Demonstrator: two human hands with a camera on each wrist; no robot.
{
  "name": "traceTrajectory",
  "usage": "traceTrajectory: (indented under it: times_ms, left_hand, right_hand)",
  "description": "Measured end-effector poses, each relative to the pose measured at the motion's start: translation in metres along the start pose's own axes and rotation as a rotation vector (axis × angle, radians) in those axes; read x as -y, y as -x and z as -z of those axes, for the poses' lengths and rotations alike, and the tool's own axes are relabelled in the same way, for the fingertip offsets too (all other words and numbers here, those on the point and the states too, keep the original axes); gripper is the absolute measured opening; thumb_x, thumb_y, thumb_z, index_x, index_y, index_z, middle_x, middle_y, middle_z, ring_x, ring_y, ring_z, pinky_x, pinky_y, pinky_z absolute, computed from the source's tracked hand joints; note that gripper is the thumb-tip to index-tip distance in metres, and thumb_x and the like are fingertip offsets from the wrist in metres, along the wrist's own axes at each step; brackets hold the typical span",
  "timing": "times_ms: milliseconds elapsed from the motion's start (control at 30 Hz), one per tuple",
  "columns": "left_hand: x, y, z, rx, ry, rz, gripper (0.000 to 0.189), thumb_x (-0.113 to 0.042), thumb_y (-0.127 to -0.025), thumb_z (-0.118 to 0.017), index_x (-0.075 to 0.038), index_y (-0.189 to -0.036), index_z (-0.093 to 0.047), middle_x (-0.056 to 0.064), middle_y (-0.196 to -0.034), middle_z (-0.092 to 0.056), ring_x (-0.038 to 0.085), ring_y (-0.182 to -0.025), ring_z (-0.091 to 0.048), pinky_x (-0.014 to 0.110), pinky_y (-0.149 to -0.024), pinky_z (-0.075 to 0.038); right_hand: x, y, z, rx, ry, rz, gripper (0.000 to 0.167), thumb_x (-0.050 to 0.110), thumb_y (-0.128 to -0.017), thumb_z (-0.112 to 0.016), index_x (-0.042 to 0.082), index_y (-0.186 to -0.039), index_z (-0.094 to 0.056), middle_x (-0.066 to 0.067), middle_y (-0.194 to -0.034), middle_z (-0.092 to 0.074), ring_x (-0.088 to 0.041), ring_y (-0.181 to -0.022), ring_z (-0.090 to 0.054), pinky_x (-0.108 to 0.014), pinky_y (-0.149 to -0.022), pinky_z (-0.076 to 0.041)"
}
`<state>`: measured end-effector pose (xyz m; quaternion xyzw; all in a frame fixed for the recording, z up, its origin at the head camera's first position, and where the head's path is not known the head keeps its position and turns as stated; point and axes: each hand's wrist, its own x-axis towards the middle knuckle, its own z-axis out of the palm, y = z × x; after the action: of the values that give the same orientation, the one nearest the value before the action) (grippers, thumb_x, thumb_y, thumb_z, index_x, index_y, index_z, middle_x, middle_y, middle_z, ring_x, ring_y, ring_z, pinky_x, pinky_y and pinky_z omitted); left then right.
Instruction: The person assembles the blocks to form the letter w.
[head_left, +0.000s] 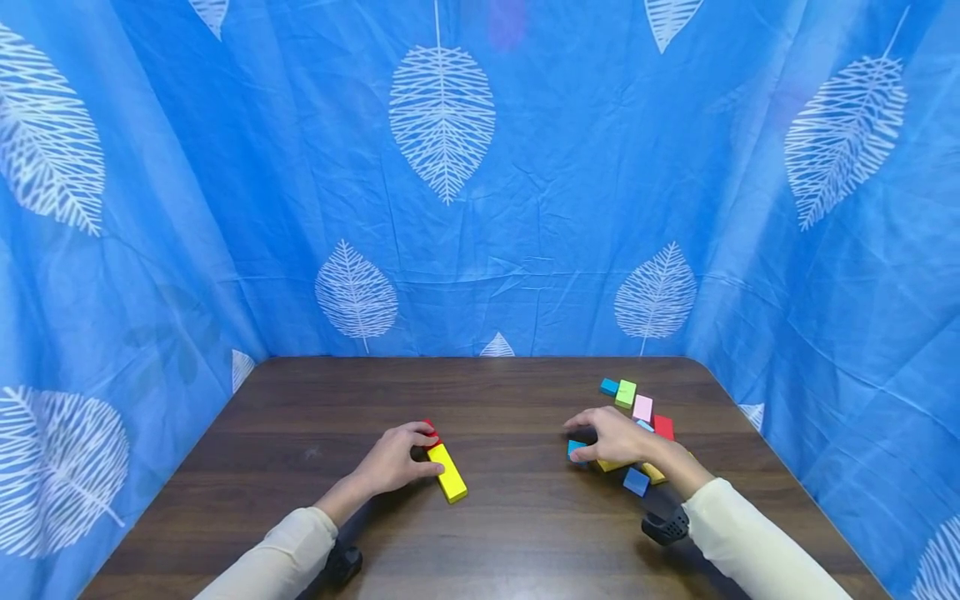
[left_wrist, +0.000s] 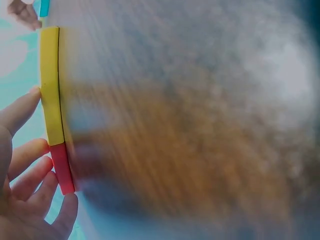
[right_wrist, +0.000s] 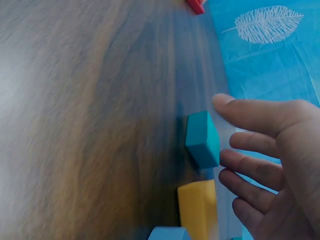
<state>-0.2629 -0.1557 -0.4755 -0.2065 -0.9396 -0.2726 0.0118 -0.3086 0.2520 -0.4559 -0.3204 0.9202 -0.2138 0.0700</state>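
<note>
On the left half of the table, a long yellow block (head_left: pixel 448 475) lies end to end with a shorter red block (left_wrist: pixel 61 167). My left hand (head_left: pixel 395 458) is beside this pair, its thumb tip at the yellow block's side and its fingers spread along the red one. Over on the right, my right hand (head_left: pixel 618 437) hovers above a small teal block (right_wrist: pixel 202 142). Its thumb and loosely extended fingers stand around that block without gripping it; whether a fingertip touches it I cannot tell. A darker yellow block (right_wrist: pixel 197 207) lies next to the teal one, partly under the hand.
Several loose blocks lie around and beyond the right hand, among them a light green one (head_left: pixel 625 393), a pink one (head_left: pixel 642 407), a red one (head_left: pixel 663 427) and a blue one (head_left: pixel 636 482). A blue leaf-patterned curtain (head_left: pixel 510 217) surrounds the brown wooden table (head_left: pixel 495 550).
</note>
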Motion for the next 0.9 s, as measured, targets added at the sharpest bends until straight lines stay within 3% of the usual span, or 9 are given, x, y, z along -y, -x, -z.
traceTrajectory:
  times_ms: [167,433,900]
  left_hand:
    - [-0.001,0.000,0.002,0.006,-0.002,-0.001,0.052,-0.027,-0.083,-0.089,0.003,-0.124,-0.074,0.015,-0.138,-0.062,0.039,-0.123,-0.057,0.053,-0.103,-0.050]
    - [0.000,-0.001,0.001,0.020,-0.009,-0.027,0.052,-0.027,-0.084,-0.089,0.003,-0.125,-0.073,0.018,-0.140,-0.061,0.041,-0.124,-0.058,0.054,-0.102,-0.050]
    - [-0.003,0.002,0.001,0.023,-0.006,-0.024,0.053,-0.027,-0.085,-0.088,0.003,-0.126,-0.073,0.019,-0.142,-0.059,0.042,-0.126,-0.057,0.055,-0.103,-0.049]
  right_hand:
    - [-0.006,0.006,-0.004,-0.005,0.019,0.007,0.048,0.033,-0.086,-0.086,0.005,-0.123,-0.074,-0.004,-0.118,-0.070,-0.024,-0.106,-0.063,-0.046,-0.091,-0.055]
    - [-0.014,0.009,-0.011,-0.056,0.015,0.046,0.035,0.029,-0.084,-0.089,0.011,-0.112,-0.078,0.002,-0.111,-0.069,-0.021,-0.100,-0.062,-0.042,-0.086,-0.055]
    - [-0.014,0.009,-0.013,-0.057,-0.070,0.014,0.032,0.023,-0.085,-0.088,0.010,-0.112,-0.078,0.004,-0.105,-0.068,-0.015,-0.092,-0.060,-0.036,-0.081,-0.056]
